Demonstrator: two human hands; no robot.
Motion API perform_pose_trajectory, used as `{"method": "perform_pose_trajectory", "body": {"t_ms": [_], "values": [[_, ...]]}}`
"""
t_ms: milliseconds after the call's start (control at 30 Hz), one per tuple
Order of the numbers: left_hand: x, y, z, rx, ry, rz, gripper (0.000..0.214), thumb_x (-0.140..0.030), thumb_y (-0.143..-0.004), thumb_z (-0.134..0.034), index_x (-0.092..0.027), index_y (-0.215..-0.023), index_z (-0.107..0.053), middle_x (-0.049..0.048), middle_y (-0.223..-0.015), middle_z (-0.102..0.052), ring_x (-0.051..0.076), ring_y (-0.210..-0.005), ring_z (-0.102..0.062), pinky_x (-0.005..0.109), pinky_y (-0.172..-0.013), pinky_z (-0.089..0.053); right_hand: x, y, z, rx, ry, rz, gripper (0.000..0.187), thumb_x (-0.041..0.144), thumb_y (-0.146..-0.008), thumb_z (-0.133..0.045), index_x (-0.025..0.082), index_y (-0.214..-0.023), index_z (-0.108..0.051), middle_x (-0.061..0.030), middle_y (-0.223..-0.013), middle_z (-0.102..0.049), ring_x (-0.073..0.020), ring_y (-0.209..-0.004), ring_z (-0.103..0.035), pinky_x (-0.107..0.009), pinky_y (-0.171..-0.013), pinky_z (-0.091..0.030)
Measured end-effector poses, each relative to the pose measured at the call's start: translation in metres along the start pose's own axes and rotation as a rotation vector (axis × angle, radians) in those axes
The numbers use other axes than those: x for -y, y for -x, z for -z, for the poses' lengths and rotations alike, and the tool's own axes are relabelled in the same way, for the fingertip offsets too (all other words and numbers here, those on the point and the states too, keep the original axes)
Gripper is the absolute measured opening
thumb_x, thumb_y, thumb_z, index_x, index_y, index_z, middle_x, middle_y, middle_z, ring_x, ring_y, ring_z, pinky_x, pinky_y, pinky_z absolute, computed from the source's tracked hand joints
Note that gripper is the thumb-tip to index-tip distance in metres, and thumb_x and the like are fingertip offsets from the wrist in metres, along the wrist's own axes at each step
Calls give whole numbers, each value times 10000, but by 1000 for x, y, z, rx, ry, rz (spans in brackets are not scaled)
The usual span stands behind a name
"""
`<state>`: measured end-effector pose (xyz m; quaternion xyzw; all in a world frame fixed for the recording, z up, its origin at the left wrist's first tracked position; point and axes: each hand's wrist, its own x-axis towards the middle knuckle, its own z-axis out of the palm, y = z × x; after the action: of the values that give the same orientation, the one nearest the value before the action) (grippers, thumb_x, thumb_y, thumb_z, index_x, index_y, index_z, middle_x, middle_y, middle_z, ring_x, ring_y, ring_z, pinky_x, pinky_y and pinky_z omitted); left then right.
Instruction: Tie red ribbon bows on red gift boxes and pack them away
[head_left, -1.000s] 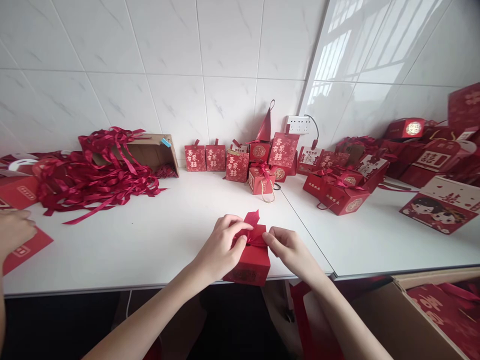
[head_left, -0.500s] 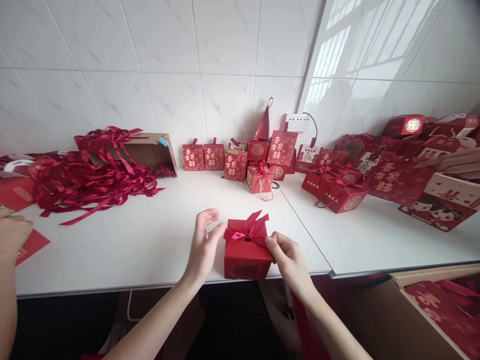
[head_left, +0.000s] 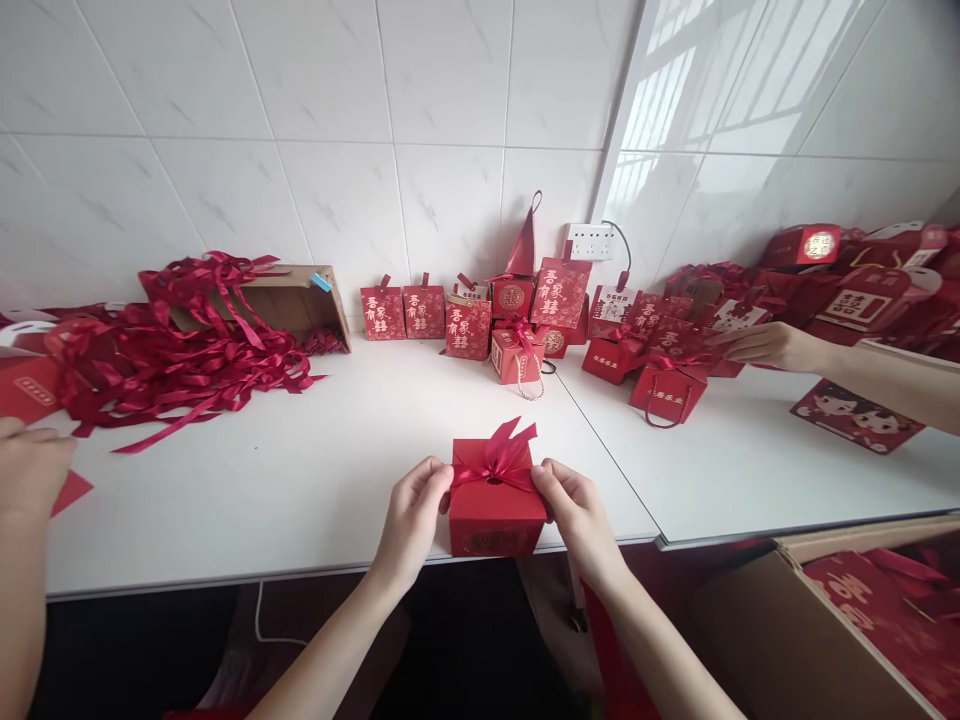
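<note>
White table [head_left: 352,440]: left hand [head_left: 417,505], right hand [head_left: 571,500] pinched on bow [head_left: 501,464] atop red box [head_left: 496,520]; tipped carton [head_left: 291,302] holds ribbon [head_left: 327,343].

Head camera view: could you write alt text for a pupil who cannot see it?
A person's left hand and right hand pinch at either side of a ribbon bow atop a red box, at the near edge of a white table. Beyond are small decorated boxes and a ribbon heap; other people's hands show at both sides.
</note>
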<state>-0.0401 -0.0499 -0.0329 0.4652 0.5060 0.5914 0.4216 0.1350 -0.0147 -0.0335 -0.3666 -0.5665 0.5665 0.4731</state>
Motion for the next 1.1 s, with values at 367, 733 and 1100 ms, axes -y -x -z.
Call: {"method": "perform_pose_trajectory", "body": {"t_ms": [367, 733, 1100], "values": [[10, 8, -7, 45, 44, -3, 360, -412, -844, -467, -194, -585, -343, -42, -570, -323, 104, -547, -296, 239, -530, -267, -11, 6, 10, -82, 21, 31, 434, 569, -844, -473, 208, -635, -353, 49, -597, -323, -99, -546, -284, -239, -531, -279], [16, -9, -4, -87, -82, -70, 320, -478, -825, -451, -193, -899, -576, 48, -884, -609, 196, -855, -558, 305, -783, -423, -28, 21, 30, -77, 481, 249, 453, 456, -793, -593, 251, -1133, -374, -48, -1011, -500, -166, -805, -522, -357, -761, -492], [17, -12, 1, -274, 8, -146, 153, -336, -797, -510, -192, -847, -527, 9, -780, -575, 141, -729, -548, 268, -688, -438, -28, 21, 39, -407, 441, 273, 400, 508, -841, -510, 234, -1117, -419, -121, -1177, -484, -258, -1041, -534, -458, -868, -477]]}}
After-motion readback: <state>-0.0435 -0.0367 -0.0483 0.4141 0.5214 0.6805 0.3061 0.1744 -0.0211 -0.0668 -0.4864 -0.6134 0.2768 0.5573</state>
